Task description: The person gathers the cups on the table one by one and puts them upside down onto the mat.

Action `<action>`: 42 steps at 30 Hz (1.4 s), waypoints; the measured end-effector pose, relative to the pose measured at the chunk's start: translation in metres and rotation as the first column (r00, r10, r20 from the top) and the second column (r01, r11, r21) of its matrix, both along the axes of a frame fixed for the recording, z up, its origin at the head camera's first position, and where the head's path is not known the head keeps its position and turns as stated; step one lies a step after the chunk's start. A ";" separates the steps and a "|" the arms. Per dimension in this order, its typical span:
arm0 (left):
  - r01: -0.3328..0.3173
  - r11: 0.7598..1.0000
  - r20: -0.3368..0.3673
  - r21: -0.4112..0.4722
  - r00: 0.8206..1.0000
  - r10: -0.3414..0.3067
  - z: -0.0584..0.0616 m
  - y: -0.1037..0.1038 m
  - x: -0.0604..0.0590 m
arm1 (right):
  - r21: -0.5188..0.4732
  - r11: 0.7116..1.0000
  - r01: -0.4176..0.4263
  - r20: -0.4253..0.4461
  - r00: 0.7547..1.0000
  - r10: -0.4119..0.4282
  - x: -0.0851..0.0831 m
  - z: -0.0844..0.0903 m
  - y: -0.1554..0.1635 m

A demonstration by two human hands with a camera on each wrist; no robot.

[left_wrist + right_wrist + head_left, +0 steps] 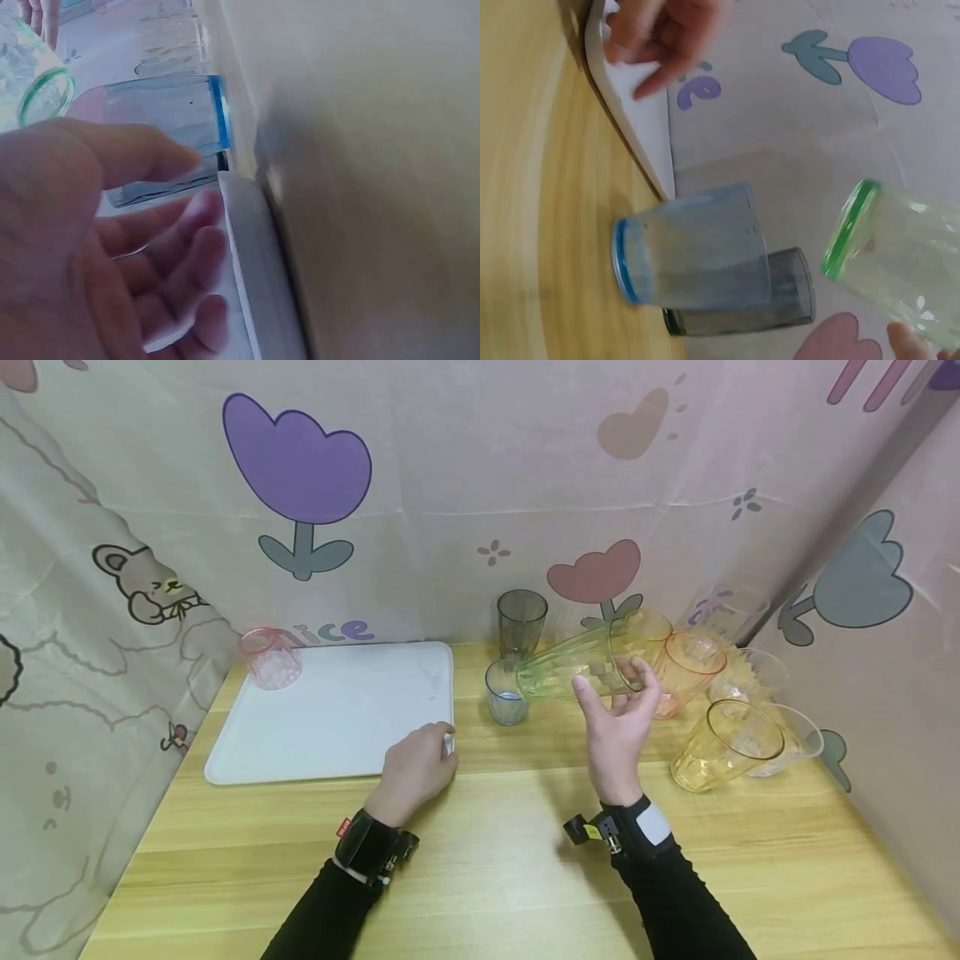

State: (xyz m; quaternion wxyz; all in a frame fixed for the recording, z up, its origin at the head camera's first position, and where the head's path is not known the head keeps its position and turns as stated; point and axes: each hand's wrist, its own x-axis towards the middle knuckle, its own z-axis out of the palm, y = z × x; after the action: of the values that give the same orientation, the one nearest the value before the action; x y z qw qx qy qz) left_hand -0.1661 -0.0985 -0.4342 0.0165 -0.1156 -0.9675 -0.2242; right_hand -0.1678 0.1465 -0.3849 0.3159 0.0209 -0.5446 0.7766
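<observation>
My right hand [621, 743] holds a clear green drinking glass [562, 670] above the table, tipped on its side with its base toward the left. Thumb and fingers are around the glass near its rim. My left hand [417, 768] is at the right edge of a white tray [330, 727], its fingers loosely bent. In the left wrist view the fingertips [208, 206] lie close to the tray's edge; whether they touch it I cannot tell. A pink glass [273, 665] stands at the tray's back left corner. A blue glass [694, 247] stands right of the tray, before a dark grey glass [521, 618].
Several more glasses cluster at the right: an orange-pink one [686, 672], a yellow one [723, 756] and clear ones, including a ribbed one [738, 677]. Printed curtains [450, 460] hang behind and beside the wooden table [495, 868].
</observation>
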 end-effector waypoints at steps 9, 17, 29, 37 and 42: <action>0.094 0.975 -0.271 0.203 0.962 -0.036 0.012 0.003 0.001 | -0.037 0.983 -0.180 -0.042 0.983 0.179 0.008 -0.011 -0.021; 0.201 0.942 -0.372 0.269 0.924 -0.091 0.018 0.005 0.003 | 0.001 0.966 -0.259 0.134 0.957 0.256 0.016 -0.021 -0.037; 0.427 0.836 -0.523 0.345 0.827 -0.206 0.017 0.005 0.001 | -0.100 0.938 -0.333 0.196 0.917 0.346 0.021 -0.029 -0.051; 0.518 0.784 -0.587 0.342 0.769 -0.252 0.016 0.004 -0.003 | -0.112 0.931 -0.347 0.213 0.907 0.364 0.022 -0.031 -0.052; 0.513 0.794 -0.616 0.325 0.752 -0.233 0.024 -0.004 -0.002 | -0.075 0.915 -0.397 0.189 0.895 0.404 0.019 -0.029 -0.050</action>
State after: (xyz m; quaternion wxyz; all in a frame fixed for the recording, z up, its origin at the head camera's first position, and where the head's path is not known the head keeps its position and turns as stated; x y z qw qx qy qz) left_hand -0.1685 -0.1022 -0.4103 0.2728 -0.3642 -0.7903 -0.4104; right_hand -0.1491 0.0968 -0.4141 0.0933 0.0487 -0.5442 0.8323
